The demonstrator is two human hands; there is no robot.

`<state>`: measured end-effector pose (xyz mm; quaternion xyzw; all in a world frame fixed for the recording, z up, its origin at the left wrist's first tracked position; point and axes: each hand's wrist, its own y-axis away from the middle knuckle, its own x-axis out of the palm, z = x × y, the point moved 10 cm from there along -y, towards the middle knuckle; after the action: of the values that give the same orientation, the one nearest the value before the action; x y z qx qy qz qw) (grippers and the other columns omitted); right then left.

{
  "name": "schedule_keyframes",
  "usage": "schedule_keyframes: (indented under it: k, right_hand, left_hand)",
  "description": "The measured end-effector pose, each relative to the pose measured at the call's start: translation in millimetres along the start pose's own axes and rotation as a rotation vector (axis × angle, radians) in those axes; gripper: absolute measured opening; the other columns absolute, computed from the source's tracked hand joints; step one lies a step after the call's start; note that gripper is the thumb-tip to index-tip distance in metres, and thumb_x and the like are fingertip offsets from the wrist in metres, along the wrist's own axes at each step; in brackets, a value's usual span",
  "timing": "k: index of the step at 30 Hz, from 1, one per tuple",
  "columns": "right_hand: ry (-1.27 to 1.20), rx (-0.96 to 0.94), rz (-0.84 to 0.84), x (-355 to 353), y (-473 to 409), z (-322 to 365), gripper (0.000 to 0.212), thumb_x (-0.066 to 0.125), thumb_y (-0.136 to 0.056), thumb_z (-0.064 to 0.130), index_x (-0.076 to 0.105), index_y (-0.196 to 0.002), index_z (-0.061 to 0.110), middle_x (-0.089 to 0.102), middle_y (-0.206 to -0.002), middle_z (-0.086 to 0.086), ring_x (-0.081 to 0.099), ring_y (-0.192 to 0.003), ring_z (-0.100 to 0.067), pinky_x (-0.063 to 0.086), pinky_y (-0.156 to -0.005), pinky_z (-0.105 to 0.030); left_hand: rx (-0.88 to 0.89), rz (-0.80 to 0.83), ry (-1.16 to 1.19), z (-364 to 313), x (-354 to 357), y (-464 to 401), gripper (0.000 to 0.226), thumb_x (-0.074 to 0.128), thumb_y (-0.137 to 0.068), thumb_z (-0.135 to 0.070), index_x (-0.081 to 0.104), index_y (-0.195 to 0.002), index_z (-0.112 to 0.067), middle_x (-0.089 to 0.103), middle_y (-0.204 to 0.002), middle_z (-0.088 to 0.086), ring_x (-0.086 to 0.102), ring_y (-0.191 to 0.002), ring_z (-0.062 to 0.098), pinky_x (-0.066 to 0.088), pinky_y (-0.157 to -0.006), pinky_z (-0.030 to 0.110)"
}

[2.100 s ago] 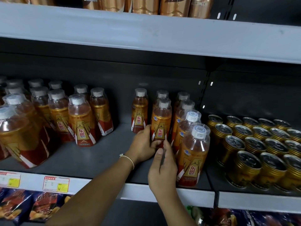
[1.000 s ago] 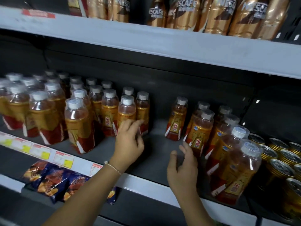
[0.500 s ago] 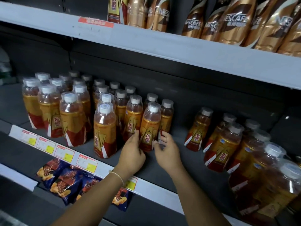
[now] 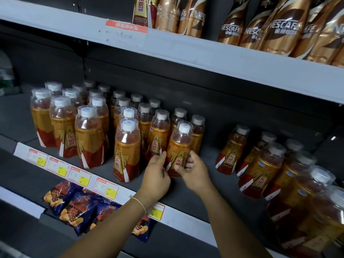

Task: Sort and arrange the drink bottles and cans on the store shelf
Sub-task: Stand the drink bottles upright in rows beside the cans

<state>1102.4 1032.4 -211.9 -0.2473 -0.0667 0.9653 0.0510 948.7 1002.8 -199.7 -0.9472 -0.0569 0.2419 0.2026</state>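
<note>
A dark grey metal store shelf [image 4: 188,198] with a white price rail runs across the frame, gold coffee bottles [image 4: 279,25] ranged on the tier above and blue snack packets [image 4: 78,205] hanging below; half a second ago both hands were only reaching the front of the left-hand cluster, and two seconds ago they were working at the separate group of bottles [image 4: 260,164] further right, so the sorting has moved leftwards to the larger block of amber drink bottles [image 4: 89,135] with white caps. Now the clear plastic bottle of amber drink with a gold and red label [image 4: 178,151] stands upright at the front right corner of that block, just beside a matching bottle [image 4: 127,151], and it is held low on its label from both sides. The left hand [image 4: 155,177], a thin bracelet at its wrist, curls its fingers against the bottle's left flank, thumb towards the label; the right hand [image 4: 194,172] wraps its bent fingers round the right flank, thumb across the front. Both forearms rise from the lower edge of the frame and converge on the bottle. Judged from this, the bottle is being turned or nudged into line with its row, label forward, and the gap of bare shelf to the right-hand group is not yet closed
</note>
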Motion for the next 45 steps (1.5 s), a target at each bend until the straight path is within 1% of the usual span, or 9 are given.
schedule_keyframes:
  k: [5, 10, 15, 20, 25, 28, 34, 38, 45]
  right_hand:
    - [-0.001, 0.004, -0.059, -18, 12, -2, 0.077, 0.084, -0.079, 0.016, 0.044, -0.145, 0.016, 0.059, -0.128, -0.005, 0.062, -0.111, -0.018, 0.054, -0.098, -0.042]
    - [-0.083, -0.043, -0.073, -33, 25, -4, 0.057, 0.083, -0.078, 0.015, 0.049, -0.114, 0.043, 0.067, -0.114, 0.012, 0.066, -0.105, -0.002, 0.055, -0.097, -0.035]
    - [-0.139, -0.02, -0.089, -54, 44, -19, 0.053, 0.081, -0.079, 0.02, 0.049, -0.108, 0.052, 0.068, -0.112, 0.017, 0.066, -0.105, 0.001, 0.054, -0.099, -0.037]
    - [-0.131, -0.019, -0.089, -79, 70, -25, 0.061, 0.075, -0.084, 0.022, 0.046, -0.106, 0.072, 0.065, -0.115, 0.027, 0.062, -0.112, 0.004, 0.051, -0.1, -0.032]
    - [-0.119, -0.034, -0.102, -105, 92, -32, 0.058, 0.068, -0.09, 0.025, 0.043, -0.138, 0.045, 0.06, -0.132, 0.018, 0.056, -0.124, -0.002, 0.046, -0.109, -0.042]
    - [-0.096, -0.035, -0.142, -120, 104, -41, 0.055, 0.064, -0.092, 0.026, 0.043, -0.141, 0.04, 0.059, -0.134, 0.014, 0.055, -0.126, -0.004, 0.046, -0.109, -0.043]
    - [-0.083, 0.009, -0.197, -144, 124, -53, 0.058, 0.061, -0.097, 0.017, 0.04, -0.15, 0.027, 0.061, -0.135, 0.007, 0.057, -0.125, -0.006, 0.048, -0.107, -0.041]
    - [-0.026, 0.024, -0.261, -157, 135, -56, 0.06, 0.06, -0.099, 0.02, 0.036, -0.154, 0.025, 0.055, -0.142, 0.006, 0.052, -0.131, -0.01, 0.043, -0.112, -0.038]
    - [0.112, 0.093, -0.305, -164, 151, -71, 0.06, 0.055, -0.1, 0.022, 0.032, -0.155, 0.016, 0.053, -0.144, -0.002, 0.051, -0.132, -0.016, 0.042, -0.111, -0.037]
  left_hand:
    - [0.074, -0.005, 0.06, -9, -2, 2, 0.05, 0.046, -0.089, 0.013, 0.055, -0.134, -0.005, 0.058, -0.119, 0.011, 0.056, -0.112, 0.024, 0.043, -0.106, 0.035]
    - [0.126, 0.045, 0.123, -19, 4, 6, 0.041, 0.049, -0.093, 0.009, 0.065, -0.124, -0.012, 0.068, -0.109, 0.0, 0.065, -0.101, 0.014, 0.05, -0.098, 0.03]
    - [0.15, 0.125, 0.208, -36, 19, 9, 0.028, 0.058, -0.096, -0.012, 0.064, -0.123, -0.018, 0.068, -0.117, -0.007, 0.061, -0.11, 0.0, 0.048, -0.097, 0.019]
    - [0.108, 0.327, 0.335, -67, 48, 8, 0.048, 0.057, -0.091, -0.04, 0.049, -0.136, -0.026, 0.063, -0.124, -0.014, 0.058, -0.112, -0.006, 0.045, -0.09, 0.009]
    - [0.142, 0.427, 0.29, -93, 74, 10, 0.056, 0.062, -0.085, -0.05, 0.048, -0.135, -0.028, 0.063, -0.122, -0.015, 0.06, -0.113, 0.002, 0.05, -0.094, 0.028]
    - [0.153, 0.443, 0.24, -109, 88, 13, 0.063, 0.067, -0.079, -0.056, 0.047, -0.133, -0.03, 0.064, -0.118, -0.015, 0.063, -0.102, 0.004, 0.052, -0.078, 0.026]
    - [0.241, 0.458, 0.137, -139, 113, 19, 0.051, 0.071, -0.085, -0.039, 0.055, -0.13, -0.021, 0.066, -0.118, -0.009, 0.062, -0.099, -0.002, 0.052, -0.086, 0.024]
    - [0.221, 0.463, 0.145, -143, 127, 24, 0.048, 0.069, -0.089, -0.031, 0.052, -0.134, -0.023, 0.063, -0.122, -0.01, 0.058, -0.113, 0.004, 0.048, -0.1, 0.03]
    - [0.201, 0.45, 0.112, -152, 151, 20, 0.04, 0.065, -0.09, -0.04, 0.043, -0.124, -0.046, 0.059, -0.117, -0.024, 0.056, -0.112, 0.002, 0.045, -0.093, 0.02]
